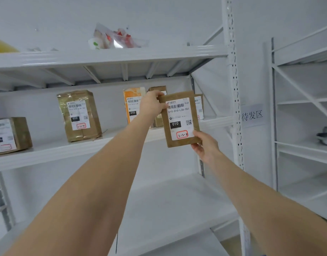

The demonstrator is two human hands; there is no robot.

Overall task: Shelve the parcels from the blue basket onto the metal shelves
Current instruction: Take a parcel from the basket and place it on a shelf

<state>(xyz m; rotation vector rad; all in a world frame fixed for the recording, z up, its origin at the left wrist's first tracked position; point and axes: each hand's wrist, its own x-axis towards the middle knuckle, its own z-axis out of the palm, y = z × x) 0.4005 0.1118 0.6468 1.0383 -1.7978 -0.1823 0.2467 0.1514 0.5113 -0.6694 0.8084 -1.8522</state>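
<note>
Head view: brown parcel [181,119] pinched upright between left hand [152,104] at top corner and right hand [205,145] at bottom corner, before the middle shelf [66,150], likely to topple standing parcels [133,106] just behind if pushed in crooked.

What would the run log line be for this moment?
stage: placing | held: brown parcel | left hand: top corner | right hand: bottom corner | target: middle shelf
</note>
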